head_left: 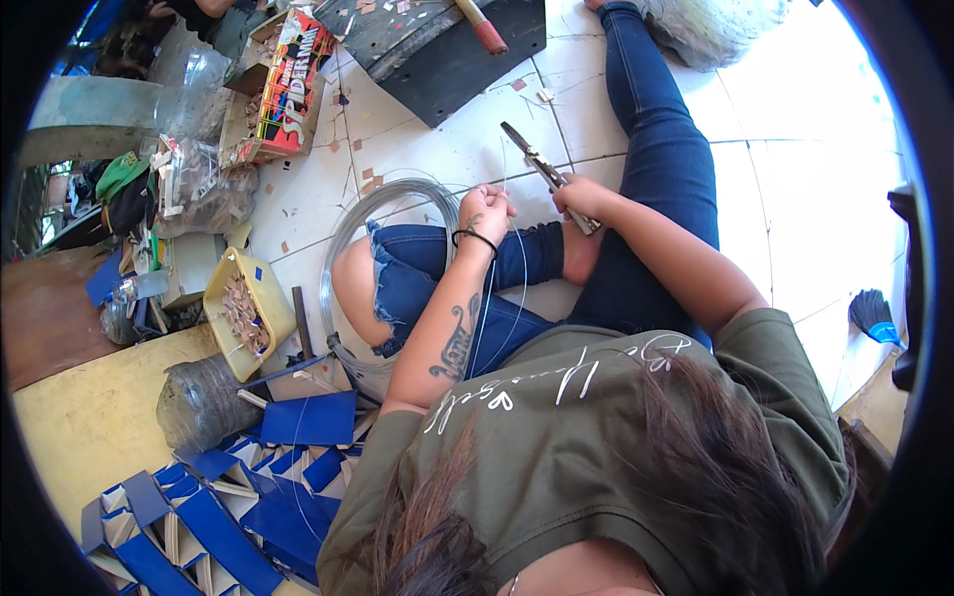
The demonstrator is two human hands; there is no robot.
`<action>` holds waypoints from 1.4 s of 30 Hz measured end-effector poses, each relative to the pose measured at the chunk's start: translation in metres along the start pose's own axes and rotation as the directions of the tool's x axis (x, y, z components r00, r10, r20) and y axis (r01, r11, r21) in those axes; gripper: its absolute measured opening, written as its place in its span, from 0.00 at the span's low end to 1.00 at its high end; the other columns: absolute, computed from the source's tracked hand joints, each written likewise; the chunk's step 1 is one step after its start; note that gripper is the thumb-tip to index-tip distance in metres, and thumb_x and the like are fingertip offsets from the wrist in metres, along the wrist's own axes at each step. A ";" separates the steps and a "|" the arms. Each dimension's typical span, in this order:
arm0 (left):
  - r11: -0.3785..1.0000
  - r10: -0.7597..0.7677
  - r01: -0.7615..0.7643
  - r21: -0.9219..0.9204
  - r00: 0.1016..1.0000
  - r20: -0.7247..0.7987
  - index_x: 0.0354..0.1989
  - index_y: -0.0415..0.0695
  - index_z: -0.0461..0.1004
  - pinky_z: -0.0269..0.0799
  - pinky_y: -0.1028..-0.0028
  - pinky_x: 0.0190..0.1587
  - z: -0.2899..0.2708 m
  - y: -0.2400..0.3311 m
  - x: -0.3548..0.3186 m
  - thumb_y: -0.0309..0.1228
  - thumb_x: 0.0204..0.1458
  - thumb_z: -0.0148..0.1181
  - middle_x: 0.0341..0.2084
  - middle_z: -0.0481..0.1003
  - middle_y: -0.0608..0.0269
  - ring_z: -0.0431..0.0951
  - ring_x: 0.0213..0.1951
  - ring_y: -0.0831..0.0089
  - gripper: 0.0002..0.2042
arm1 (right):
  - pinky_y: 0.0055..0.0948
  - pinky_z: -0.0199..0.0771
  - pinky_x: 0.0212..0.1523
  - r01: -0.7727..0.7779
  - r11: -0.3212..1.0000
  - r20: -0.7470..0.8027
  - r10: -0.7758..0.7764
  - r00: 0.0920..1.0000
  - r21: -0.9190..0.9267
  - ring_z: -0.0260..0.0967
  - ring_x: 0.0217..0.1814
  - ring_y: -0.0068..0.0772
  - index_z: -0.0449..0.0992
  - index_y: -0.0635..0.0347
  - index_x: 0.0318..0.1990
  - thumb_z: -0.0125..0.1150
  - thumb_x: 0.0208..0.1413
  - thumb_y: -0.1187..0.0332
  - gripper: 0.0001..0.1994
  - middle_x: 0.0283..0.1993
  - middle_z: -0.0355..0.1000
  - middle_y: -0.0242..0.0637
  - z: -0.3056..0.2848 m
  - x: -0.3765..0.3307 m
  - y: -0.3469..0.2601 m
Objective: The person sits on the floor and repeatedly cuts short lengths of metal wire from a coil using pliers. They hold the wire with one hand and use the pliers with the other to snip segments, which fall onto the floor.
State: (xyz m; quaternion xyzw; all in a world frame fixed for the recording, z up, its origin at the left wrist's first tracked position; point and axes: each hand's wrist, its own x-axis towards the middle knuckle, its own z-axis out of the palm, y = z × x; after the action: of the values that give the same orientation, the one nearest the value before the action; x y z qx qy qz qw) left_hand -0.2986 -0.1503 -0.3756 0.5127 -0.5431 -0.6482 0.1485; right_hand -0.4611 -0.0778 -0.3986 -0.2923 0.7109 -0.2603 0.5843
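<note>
My left hand (486, 206) is closed, with its fingers pinched on a thin wire. The wire (524, 283) rises past the fingertips and also loops down over my lap. My right hand (586, 197) is wrapped round the handles of a metal pliers-like tool (537, 157). Its long jaws point up and to the left, just right of the wire, and I cannot tell whether they touch it. A large coil of wire (343, 233) lies around my bent left knee, beside my left forearm.
A yellow bin (281, 303) of small wooden pieces stands at the left. Below it lie several blue-covered wooden pieces (224, 541). A printed box (248, 134) and a dark block (452, 74) with a red-tipped stick (484, 32) are ahead. A brush (873, 313) lies far right.
</note>
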 end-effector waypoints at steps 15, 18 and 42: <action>0.985 0.105 -0.106 -0.139 0.994 -0.008 0.33 0.34 0.65 0.52 0.84 0.11 -0.013 0.031 -0.001 0.23 0.50 0.43 0.14 0.68 0.63 0.58 0.09 0.84 0.06 | 0.27 0.67 0.40 0.115 0.951 0.287 -0.200 0.937 0.287 0.62 0.43 0.30 0.64 0.66 0.46 0.51 0.34 0.71 0.24 0.42 0.65 0.40 -0.017 -0.038 -0.016; 0.990 0.109 -0.107 -0.097 0.994 0.016 0.33 0.35 0.66 0.52 0.85 0.12 -0.010 0.030 -0.001 0.24 0.51 0.44 0.13 0.68 0.65 0.58 0.10 0.85 0.06 | 0.27 0.67 0.40 0.120 0.967 0.319 -0.190 0.929 0.226 0.64 0.43 0.30 0.66 0.65 0.44 0.49 0.35 0.72 0.21 0.42 0.66 0.39 -0.021 -0.036 -0.015; 0.993 -0.048 0.051 0.110 0.999 -0.022 0.27 0.36 0.65 0.55 0.83 0.10 -0.001 -0.003 -0.001 0.25 0.47 0.51 0.12 0.68 0.64 0.61 0.09 0.83 0.05 | 0.32 0.66 0.17 -0.071 0.994 0.052 0.076 0.996 -0.088 0.66 0.17 0.33 0.67 0.67 0.23 0.49 0.33 0.71 0.08 0.18 0.66 0.43 -0.004 -0.008 -0.014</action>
State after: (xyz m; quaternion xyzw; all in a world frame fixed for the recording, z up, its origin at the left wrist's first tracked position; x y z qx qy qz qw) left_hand -0.2964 -0.1487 -0.3773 0.5397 -0.5639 -0.6155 0.1090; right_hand -0.4627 -0.0813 -0.3827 -0.2979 0.7153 -0.1993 0.5999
